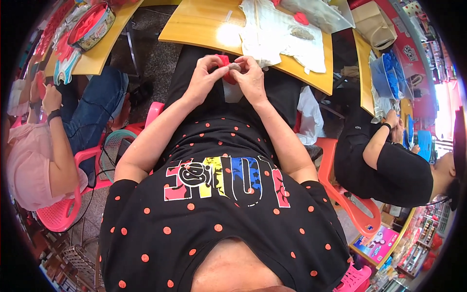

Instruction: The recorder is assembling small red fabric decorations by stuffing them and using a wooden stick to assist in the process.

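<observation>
Just off the near edge of the wooden table, above my lap, a small piece of red cloth [230, 78] is pinched between my two hands. My left hand [208, 78] has thumb and forefinger closed on its left side. On the other side my right hand [250, 80] grips it with thumb and fingertips, and something small and greyish shows between the hands, too small to name. Beyond them, white cloth [262, 34] lies spread on the table [202, 24] and hangs over its edge. A red scrap [301, 18] and a brownish-grey bundle [302, 33] rest on that cloth.
A clear plastic bin [346, 14] stands at the table's far right. To the left, a round tin [99, 31] holds red pieces beside a seated person in pink [34, 165]. On the right, a person in black [394, 170] works near a tub of blue things [384, 80].
</observation>
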### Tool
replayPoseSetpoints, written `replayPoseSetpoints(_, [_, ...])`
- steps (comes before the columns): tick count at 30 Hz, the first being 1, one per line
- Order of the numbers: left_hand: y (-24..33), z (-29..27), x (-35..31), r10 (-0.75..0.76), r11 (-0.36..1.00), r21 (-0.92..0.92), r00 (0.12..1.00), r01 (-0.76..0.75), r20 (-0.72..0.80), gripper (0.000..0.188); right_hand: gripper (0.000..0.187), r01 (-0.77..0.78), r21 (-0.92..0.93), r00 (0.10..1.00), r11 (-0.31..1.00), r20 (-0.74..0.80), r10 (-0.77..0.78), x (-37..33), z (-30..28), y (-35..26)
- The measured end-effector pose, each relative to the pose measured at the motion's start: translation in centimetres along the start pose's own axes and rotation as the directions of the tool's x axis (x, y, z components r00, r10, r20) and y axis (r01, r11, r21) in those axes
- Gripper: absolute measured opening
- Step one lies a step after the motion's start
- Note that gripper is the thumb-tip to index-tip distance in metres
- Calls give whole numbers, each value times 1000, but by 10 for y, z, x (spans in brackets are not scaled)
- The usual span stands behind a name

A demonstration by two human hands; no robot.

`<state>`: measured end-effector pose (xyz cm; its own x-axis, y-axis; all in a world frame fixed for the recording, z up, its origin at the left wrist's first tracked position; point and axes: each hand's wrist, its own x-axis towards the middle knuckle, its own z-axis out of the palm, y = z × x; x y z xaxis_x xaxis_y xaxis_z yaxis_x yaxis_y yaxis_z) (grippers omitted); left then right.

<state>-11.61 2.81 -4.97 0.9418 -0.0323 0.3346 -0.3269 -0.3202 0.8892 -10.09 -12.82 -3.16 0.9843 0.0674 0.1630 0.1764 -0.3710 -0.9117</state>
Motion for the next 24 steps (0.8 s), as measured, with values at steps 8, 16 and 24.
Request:
replayPoseSetpoints(8, [-5,-10,7,-465,322,-715,762,620,451,14,18,33,54,999,998,36,-35,-8,1,-11])
replayPoseSetpoints(16, [-8,-18,5,-466,102,-778,721,620,513,15,17,423,-136,904,896,-1,-427,-10,9,-11])
replayPoseSetpoints(24, [-8,-19,4,-484,27,-754,668,656,565,13,18,498,-218,865,839,54,-499,-7,6,-4])
